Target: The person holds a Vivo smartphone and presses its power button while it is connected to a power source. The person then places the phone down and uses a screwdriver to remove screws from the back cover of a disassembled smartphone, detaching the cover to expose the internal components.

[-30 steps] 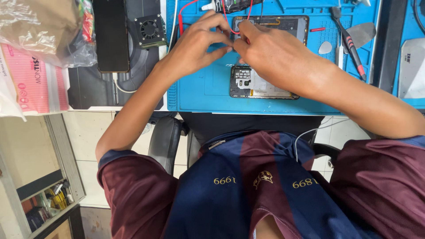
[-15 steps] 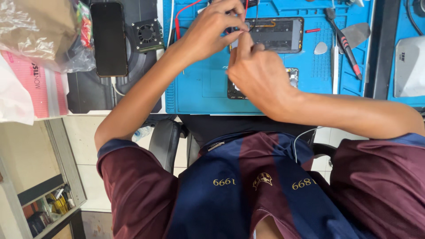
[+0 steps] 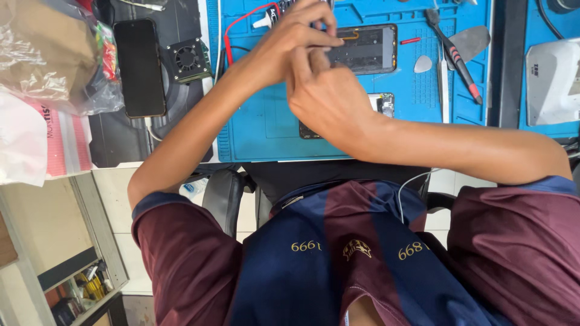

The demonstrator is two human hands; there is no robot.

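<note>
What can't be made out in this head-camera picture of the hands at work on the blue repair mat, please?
- What the left hand pinches: hidden by its own fingers.
- The right hand covers most of the lower phone part.
- The opened phone: its left end lies behind both hands.
- The red-tipped cable runs off the top edge.
- The white device is cut by the right edge.

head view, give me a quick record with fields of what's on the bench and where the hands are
surface: blue mat
left hand: over the opened phone, fingertips pinched together
right hand: just below the left, touching it, covering a second phone part
what they hold: hidden
left of mat: black phone, small fan
right of hands: screwdriver, pick
</note>
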